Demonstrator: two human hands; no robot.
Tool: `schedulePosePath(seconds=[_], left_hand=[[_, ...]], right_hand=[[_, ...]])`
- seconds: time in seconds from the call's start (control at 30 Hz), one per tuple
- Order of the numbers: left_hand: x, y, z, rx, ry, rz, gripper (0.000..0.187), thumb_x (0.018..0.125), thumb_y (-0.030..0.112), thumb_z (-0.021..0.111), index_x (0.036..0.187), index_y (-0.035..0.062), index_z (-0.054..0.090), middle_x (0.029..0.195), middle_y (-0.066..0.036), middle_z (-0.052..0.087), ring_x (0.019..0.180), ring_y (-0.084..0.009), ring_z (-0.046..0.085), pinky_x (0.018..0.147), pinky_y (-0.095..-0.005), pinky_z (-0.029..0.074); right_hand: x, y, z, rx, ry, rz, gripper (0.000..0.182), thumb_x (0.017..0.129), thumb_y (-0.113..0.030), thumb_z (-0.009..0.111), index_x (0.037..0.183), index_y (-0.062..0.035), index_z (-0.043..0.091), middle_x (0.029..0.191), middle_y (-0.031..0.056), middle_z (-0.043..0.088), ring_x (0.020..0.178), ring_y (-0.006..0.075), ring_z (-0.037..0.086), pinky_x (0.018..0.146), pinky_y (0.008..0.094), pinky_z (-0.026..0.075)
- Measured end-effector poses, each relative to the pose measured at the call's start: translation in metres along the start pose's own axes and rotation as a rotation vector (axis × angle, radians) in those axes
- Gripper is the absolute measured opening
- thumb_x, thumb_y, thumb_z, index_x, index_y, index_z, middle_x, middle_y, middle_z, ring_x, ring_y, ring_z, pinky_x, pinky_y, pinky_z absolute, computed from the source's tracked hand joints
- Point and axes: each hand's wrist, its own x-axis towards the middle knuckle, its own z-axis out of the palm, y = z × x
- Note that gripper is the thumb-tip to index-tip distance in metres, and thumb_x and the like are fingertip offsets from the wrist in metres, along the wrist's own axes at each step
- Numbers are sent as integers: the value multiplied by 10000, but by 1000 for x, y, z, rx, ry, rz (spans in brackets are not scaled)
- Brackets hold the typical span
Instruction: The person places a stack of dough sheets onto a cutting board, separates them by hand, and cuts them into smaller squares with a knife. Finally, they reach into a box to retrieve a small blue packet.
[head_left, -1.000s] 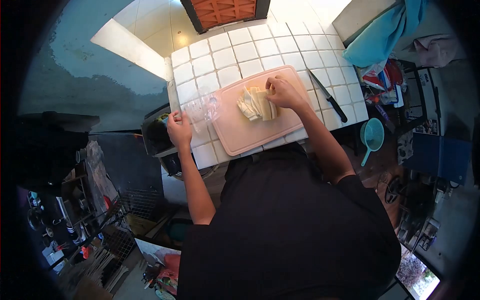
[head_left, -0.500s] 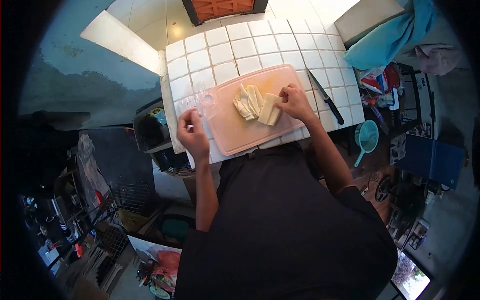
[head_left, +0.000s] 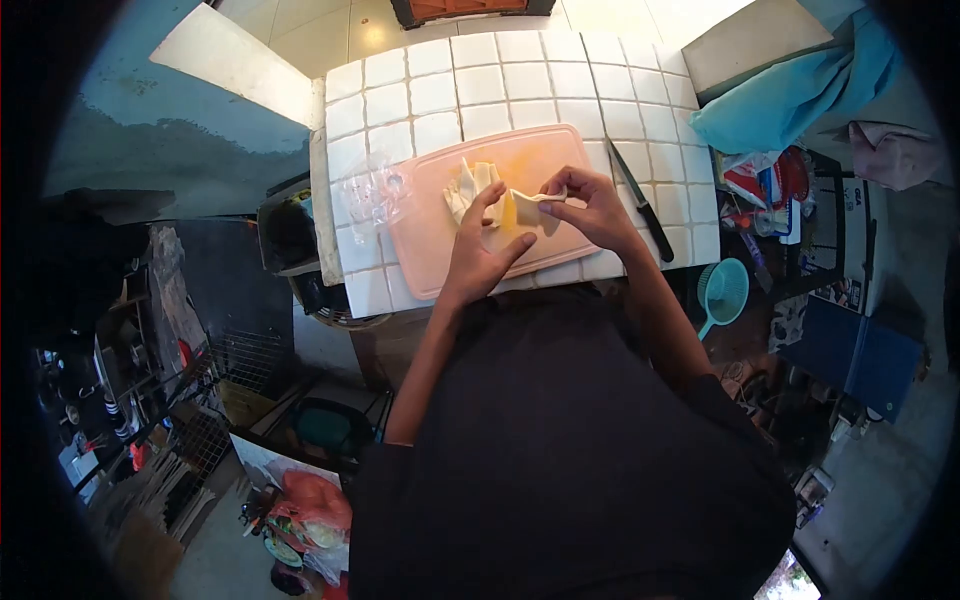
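A pink cutting board (head_left: 430, 265) lies on the tiled counter, with a pile of soft, cream-coloured, folded strips (head_left: 462, 190) on it. Between the thumb and fingers of my right hand (head_left: 595, 208) is the edge of a pale, thin sheet (head_left: 535, 200), lifted off the board. A yellow patch shows beside this sheet; what it is, I cannot make out. My left hand (head_left: 478, 250) is open over the near side of the pile, thumb and fingers apart, partly covering the strips. Right of the board rests a knife (head_left: 645, 205) with a black handle.
Clear crumpled plastic (head_left: 370, 200) lies at the board's left edge on the white tiled counter (head_left: 430, 85). A turquoise strainer (head_left: 722, 292) is beyond the counter's right edge. Teal cloth (head_left: 800, 95) hangs at the upper right, above shelves of packed goods.
My left hand has moved right from the plastic to above the pile. My right hand has raised and bent the pale sheet, and yellow now shows beside it.
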Motion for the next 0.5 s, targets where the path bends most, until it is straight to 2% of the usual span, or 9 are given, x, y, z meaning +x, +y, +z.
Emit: schedulePosePath(seconds=[0.03,0.07,0.1,0.13,0.17,0.2,0.3,0.37,0.5], left_hand=[[5,0,7,-10,-18,6,546,857,254,802,1305,22,595,1220,-127,668,1158,-224,608,983,-368,479],[9,-1,10,-12,-13,7,546,857,254,802,1305,22,595,1220,-127,668,1158,-224,608,983,-368,479],[14,-2,10,-142,-133,-69,519,854,254,809,1274,16,620,1172,-116,686,1129,-203,619,974,-363,488],[18,-2,13,-271,-255,-143,492,851,254,816,1243,9,644,1125,-105,704,1100,-183,630,965,-358,496],[18,-1,18,-389,-212,-147,327,891,216,788,1125,10,688,1007,-63,726,971,-126,657,890,-314,525],[18,-3,23,-389,-209,-149,327,891,216,788,1125,10,688,1007,-63,726,971,-126,657,890,-314,525],[16,-8,29,-558,-145,-247,106,971,140,697,977,38,671,919,-18,718,841,-72,658,767,-252,536],[18,-10,32,-524,-104,-273,100,974,141,690,976,44,665,905,-23,717,817,-76,657,743,-255,537],[22,-9,37,-523,-12,-303,95,988,145,668,1002,57,634,906,-54,730,796,-91,672,716,-260,546]], right_hand=[[0,-4,-5,-4,-5,-3,159,886,-88,756,904,-11,619,866,40,684,865,94,638,796,277,531],[-1,-9,-9,92,-32,95,160,895,-92,757,909,-20,614,856,18,659,858,69,623,789,248,519],[-1,-12,-13,187,-59,192,162,904,-96,757,913,-29,610,846,-4,634,851,45,608,781,220,508],[0,-12,-17,184,-63,188,162,904,-96,757,913,-29,610,846,-4,634,851,45,608,781,220,508],[1,-10,-20,200,-77,213,165,907,-108,759,915,-36,611,845,-16,623,827,32,594,748,209,494],[0,-8,-23,217,-90,244,169,910,-121,762,918,-43,612,843,-28,613,803,20,581,715,198,480],[1,2,-32,214,-90,256,198,908,-168,772,916,-55,609,834,-46,603,762,16,561,681,198,460],[5,6,-40,195,-115,269,216,906,-192,775,916,-59,606,827,-47,602,744,17,556,668,197,456],[7,5,-53,200,-228,402,267,873,-207,798,1016,-45,641,821,-30,628,712,34,553,629,197,440]])
